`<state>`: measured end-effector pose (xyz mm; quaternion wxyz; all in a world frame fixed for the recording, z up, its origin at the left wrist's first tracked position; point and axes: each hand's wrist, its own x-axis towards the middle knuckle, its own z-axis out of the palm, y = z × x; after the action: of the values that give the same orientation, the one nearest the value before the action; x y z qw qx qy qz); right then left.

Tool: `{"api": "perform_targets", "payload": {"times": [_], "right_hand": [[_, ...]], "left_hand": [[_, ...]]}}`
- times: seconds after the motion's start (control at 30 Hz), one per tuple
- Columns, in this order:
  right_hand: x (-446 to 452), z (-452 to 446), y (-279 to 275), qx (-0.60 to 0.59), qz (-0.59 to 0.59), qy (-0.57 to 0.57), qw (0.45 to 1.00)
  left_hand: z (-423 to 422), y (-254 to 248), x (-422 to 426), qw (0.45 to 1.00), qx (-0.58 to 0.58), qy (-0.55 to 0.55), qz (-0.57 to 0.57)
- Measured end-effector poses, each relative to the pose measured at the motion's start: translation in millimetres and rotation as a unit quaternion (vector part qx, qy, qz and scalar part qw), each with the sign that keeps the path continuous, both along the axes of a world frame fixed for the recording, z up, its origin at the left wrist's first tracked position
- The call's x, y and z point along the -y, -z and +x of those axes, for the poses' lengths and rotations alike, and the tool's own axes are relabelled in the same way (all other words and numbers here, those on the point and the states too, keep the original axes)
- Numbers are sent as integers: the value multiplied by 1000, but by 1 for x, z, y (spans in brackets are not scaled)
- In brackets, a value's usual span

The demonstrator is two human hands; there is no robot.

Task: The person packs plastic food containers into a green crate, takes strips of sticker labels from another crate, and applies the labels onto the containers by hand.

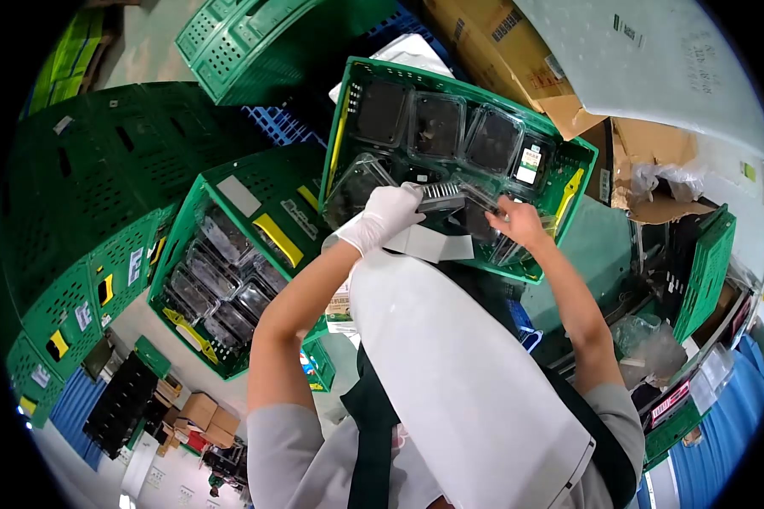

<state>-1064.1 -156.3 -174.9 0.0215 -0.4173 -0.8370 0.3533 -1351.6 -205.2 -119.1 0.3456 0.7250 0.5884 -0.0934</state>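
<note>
My left hand [390, 215], in a white glove, is closed on the left side of a clear plastic container [452, 197] over the front part of a green crate [450, 78]. My right hand [518, 222], bare, has its fingers bent at the right side of that container; they seem to grip its edge. Behind my hands, clear boxes with dark contents [437, 125] stand in a row in the crate. One carries a white label [529, 164]. Another clear container [361, 182] leans at the crate's left end. A white card [433, 244] lies at the near rim.
To the left, a second green crate [197, 191] holds several clear boxes. Stacked green crates [68, 288] stand farther left. Behind are a tilted green crate [263, 42] and cardboard boxes [492, 51]. At the right stands another green crate [706, 271] near plastic bags [649, 343].
</note>
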Motion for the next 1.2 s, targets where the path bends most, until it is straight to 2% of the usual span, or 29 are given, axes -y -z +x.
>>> {"api": "perform_targets", "payload": {"times": [0.07, 0.13, 0.17, 0.2, 0.27, 0.3, 0.33, 0.37, 0.4, 0.43, 0.47, 0.5, 0.53, 0.57, 0.63, 0.7, 0.77, 0.83, 0.87, 0.93, 0.97, 1.0, 1.03, 1.07, 1.1, 1.13, 1.17, 1.2], "right_hand": [[0, 1, 15, -1, -28, 4, 1000], [-2, 8, 53, 5, -53, 38, 998], [-4, 8, 63, 23, -77, 50, 996], [-4, 12, 86, 152, -73, 35, 985], [-10, 19, 104, 184, 28, 35, 982], [-13, 22, 118, 186, 29, 34, 982], [-11, 28, 139, 174, 98, 32, 979], [-9, 29, 148, 160, 166, 29, 973], [-10, 21, 140, 158, 168, 26, 973], [-11, 10, 125, 193, 81, 14, 978], [-12, 0, 114, 228, -6, 1, 974], [-7, -7, 117, 252, -27, 33, 967], [-7, -28, 86, 269, -47, 33, 961], [-5, -38, 78, 205, -50, 33, 977], [-2, -72, 56, 91, -96, 37, 991], [4, -131, 4, -36, -94, 60, 993], [16, -201, -60, -161, -112, 57, 979], [38, -265, -110, -252, -121, 11, 960], [53, -296, -128, -291, -152, -14, 944], [84, -348, -147, -291, -140, -102, 941], [102, -372, -142, -317, -128, -134, 930], [118, -393, -126, -258, -110, -192, 940], [137, -411, -112, -236, -14, -214, 948], [154, -427, -103, -213, 82, -233, 945], [166, -442, -104, -131, 111, -216, 961], [173, -455, -102, -47, 141, -195, 969], [181, -467, -73, 2, 132, -155, 979], [176, -477, -83, 73, -11, -103, 992]], "left_hand": [[-8, 19, -13, 997, 28, 56, -34], [-12, 52, -18, 998, 25, 15, -61], [-13, 81, -17, 999, 33, -23, -10], [-13, 100, -13, 996, 41, -61, 41], [-3, 98, -18, 984, -15, -175, 33], [-3, 114, -11, 968, 27, -221, 113], [0, 95, -13, 968, 28, -224, 114], [5, 54, -19, 950, 68, -305, 18], [9, 13, -23, 915, 106, -381, -77], [10, -17, -20, 865, 164, -462, -103], [7, -39, -11, 848, 187, -486, -98], [-1, -50, 5, 838, 230, -486, -93], [-11, -43, 39, 775, 321, -536, -88], [-21, -35, 73, 701, 408, -579, -83], [-46, -20, 134, 617, 496, -608, -66], [-67, -23, 180, 601, 499, -624, -28], [-87, -95, 197, 665, 428, -612, 23], [-103, -143, 217, 455, 407, -791, -28], [-111, -134, 249, 435, 408, -802, 18], [-131, -143, 301, 402, 366, -833, 103], [-137, -146, 332, 466, 314, -809, 172], [-142, -147, 371, 525, 256, -777, 237], [-148, -112, 446, 644, 107, -692, 308], [-143, -103, 491, 594, 214, -693, 349], [-139, -94, 535, 536, 319, -682, 383], [-134, -103, 548, 241, 629, -658, 337], [-139, -136, 528, 250, 526, -748, 319], [-142, -167, 509, 255, 413, -825, 291]]}}
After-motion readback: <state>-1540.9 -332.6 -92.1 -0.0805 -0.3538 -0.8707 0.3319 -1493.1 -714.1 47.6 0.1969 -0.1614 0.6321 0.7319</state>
